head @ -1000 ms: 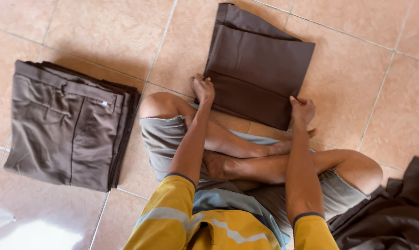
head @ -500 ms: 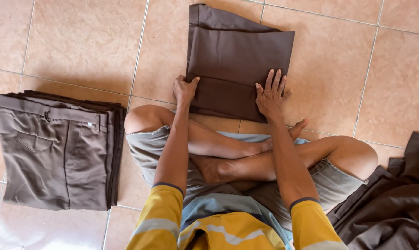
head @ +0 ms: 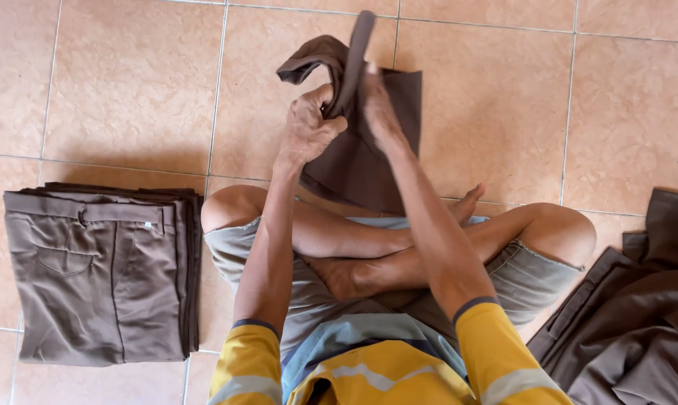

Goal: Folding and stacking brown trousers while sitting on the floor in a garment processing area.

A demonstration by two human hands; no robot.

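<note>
Nearby — folded trousers left, brown heap right.

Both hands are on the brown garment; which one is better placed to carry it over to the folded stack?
Probably left: the left hand grips the brown garment in a fist, on the folded stack's side. The right hand only presses flat against it.

The setting appeared to be a home or small garment workplace: a tiled floor served as the work surface, with folded trousers stacked beside unfolded brown garments.
</note>
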